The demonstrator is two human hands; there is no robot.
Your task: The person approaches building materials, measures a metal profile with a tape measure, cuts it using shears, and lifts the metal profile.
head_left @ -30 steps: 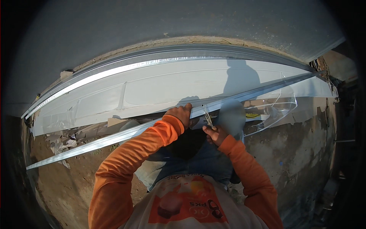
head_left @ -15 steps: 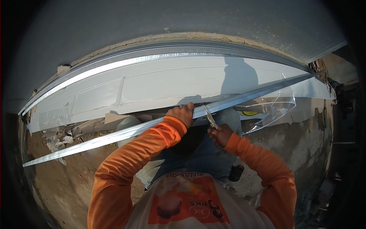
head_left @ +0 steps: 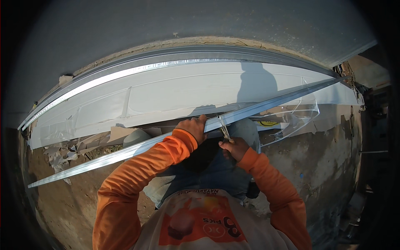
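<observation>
A long silvery metal channel (head_left: 266,103) slants across my lap, from low on the left to higher on the right. My left hand (head_left: 192,128) is closed around it near its middle. Just to the right, my right hand (head_left: 234,149) grips the handles of metal snips (head_left: 224,128). The snips' jaws are at the channel's near edge and overlap its face. Whether the blades are closed on the metal is too small to tell.
Beyond the channel lie long white panels (head_left: 175,89) and further metal profiles (head_left: 187,53) along a grey wall (head_left: 208,21). Clear plastic wrap (head_left: 310,109) lies at the right. Torn cardboard (head_left: 121,133) and scraps litter the concrete floor (head_left: 308,162).
My right hand and the snips have shifted slightly left, and the snips now stand steeper against the channel. My left hand keeps its hold, with the channel slightly shifted.
</observation>
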